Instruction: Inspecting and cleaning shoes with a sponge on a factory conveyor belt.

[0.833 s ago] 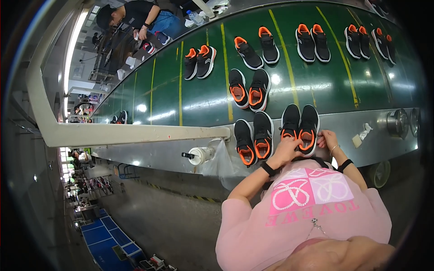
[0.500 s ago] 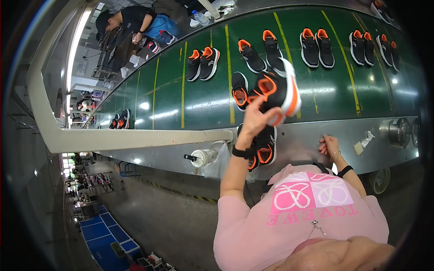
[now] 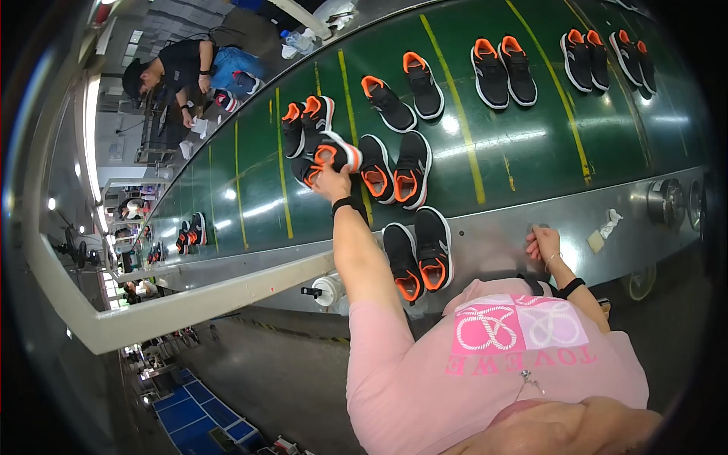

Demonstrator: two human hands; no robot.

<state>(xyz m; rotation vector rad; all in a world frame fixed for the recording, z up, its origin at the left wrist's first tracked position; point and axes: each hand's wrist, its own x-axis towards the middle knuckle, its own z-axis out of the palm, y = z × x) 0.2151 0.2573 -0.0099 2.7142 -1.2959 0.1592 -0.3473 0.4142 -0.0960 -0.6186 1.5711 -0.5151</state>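
My left hand (image 3: 332, 184) is stretched out over the green belt, its fingers closed on a black sneaker (image 3: 346, 154) with orange lining and a white-and-orange sole. A second dark shoe (image 3: 302, 170) shows beside it; whether the hand grips that one too, I cannot tell. Just beyond them stands a sneaker pair (image 3: 318, 114), and to their right another pair (image 3: 410, 167). Closer to me, a pair of sneakers (image 3: 433, 243) rests on the metal ledge. My right hand (image 3: 543, 243) lies against the ledge with its fingers curled in, nothing visible in them.
Several more sneaker pairs (image 3: 506, 72) stand along the belt (image 3: 523, 155), which has yellow cross lines. A pale metal frame bar (image 3: 227, 299) and a white container (image 3: 327, 290) are at the left. A co-worker (image 3: 178, 64) bends over work across the belt.
My left hand has carried the sneaker leftward and lower over the belt, uncovering the pair behind it. The view has shifted a little; my right hand stays at the ledge.
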